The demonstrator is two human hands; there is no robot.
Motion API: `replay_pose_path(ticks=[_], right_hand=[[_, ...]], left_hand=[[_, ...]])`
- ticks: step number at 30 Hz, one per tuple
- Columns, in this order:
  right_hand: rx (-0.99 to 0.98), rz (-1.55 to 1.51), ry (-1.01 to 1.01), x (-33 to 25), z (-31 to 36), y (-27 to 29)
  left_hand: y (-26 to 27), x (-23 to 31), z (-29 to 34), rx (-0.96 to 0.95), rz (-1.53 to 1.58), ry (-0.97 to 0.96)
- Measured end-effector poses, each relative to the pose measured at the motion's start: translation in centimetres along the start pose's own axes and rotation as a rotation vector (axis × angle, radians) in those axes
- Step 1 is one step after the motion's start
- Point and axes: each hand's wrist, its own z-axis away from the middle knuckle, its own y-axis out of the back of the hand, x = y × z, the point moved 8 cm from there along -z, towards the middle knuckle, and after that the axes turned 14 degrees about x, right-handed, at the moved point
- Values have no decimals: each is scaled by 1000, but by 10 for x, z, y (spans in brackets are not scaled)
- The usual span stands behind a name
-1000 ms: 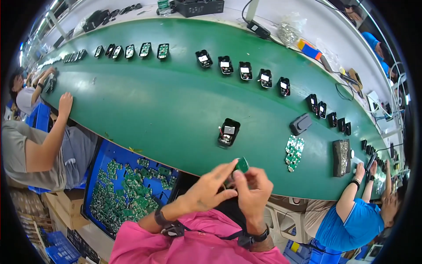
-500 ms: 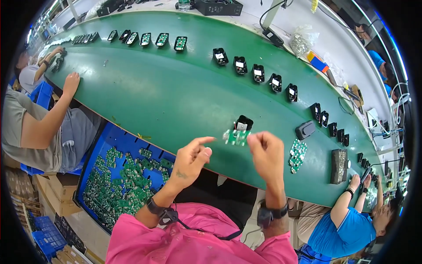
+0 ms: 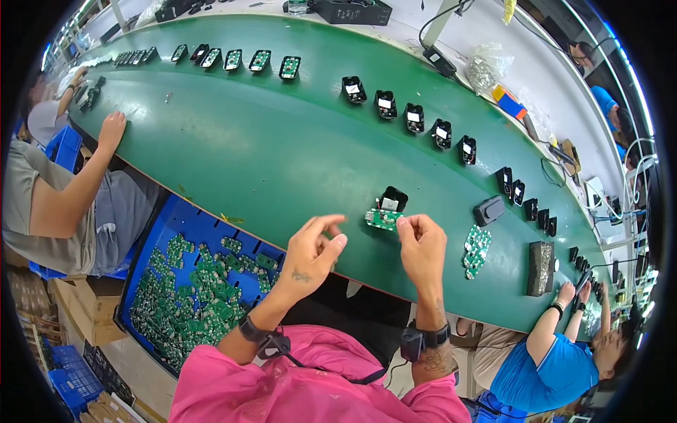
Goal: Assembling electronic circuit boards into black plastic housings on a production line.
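Between thumb and fingers, my right hand (image 3: 423, 243) grips the right end of a green circuit board (image 3: 381, 219). Just behind the board stands an open black plastic housing (image 3: 393, 197) with a whitish part inside; the board covers its near edge. My left hand (image 3: 314, 247) is raised at the table's front edge, left of the board, fingers apart and curved, holding nothing. A small pile of green boards (image 3: 477, 252) lies on the table to the right of my right hand. Close behind that pile rests a closed-looking dark housing (image 3: 489, 210).
Black housings (image 3: 415, 118) stand in a curved row on the green table (image 3: 233, 141); farther left, housings hold boards (image 3: 260, 61). A blue bin (image 3: 243, 233) of loose boards sits lower left. A dark block (image 3: 541, 268) lies right. Co-workers sit on both sides.
The circuit board, blurred before, now shows sharply and sits slightly lower and level before the housing. My right hand has shifted a little left; my left hand stays near the same spot.
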Motion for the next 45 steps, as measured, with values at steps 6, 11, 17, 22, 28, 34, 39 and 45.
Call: replay_pose_path(ticks=[6,11,17,22,28,34,39,45], right_hand=[[150,-146,-72,12,3,-4],[175,-86,45,14,3,-4],[225,-138,204,-17,18,21],[206,-68,473,-56,34,32],[129,-289,408,-47,42,36],[133,-416,340,-59,68,52],[84,-393,345,-65,71,60],[50,-368,424,-69,71,60]], left_hand=[[-63,3,-59,-287,-56,-101],[-89,-2,-65,-526,84,141],[-82,17,-37,-437,51,84],[-79,53,-11,-209,-326,-471],[-75,50,7,-205,-159,-233],[-65,69,25,-73,-61,-265],[-67,81,37,-96,-84,-300],[-70,81,40,-110,-150,-363]])
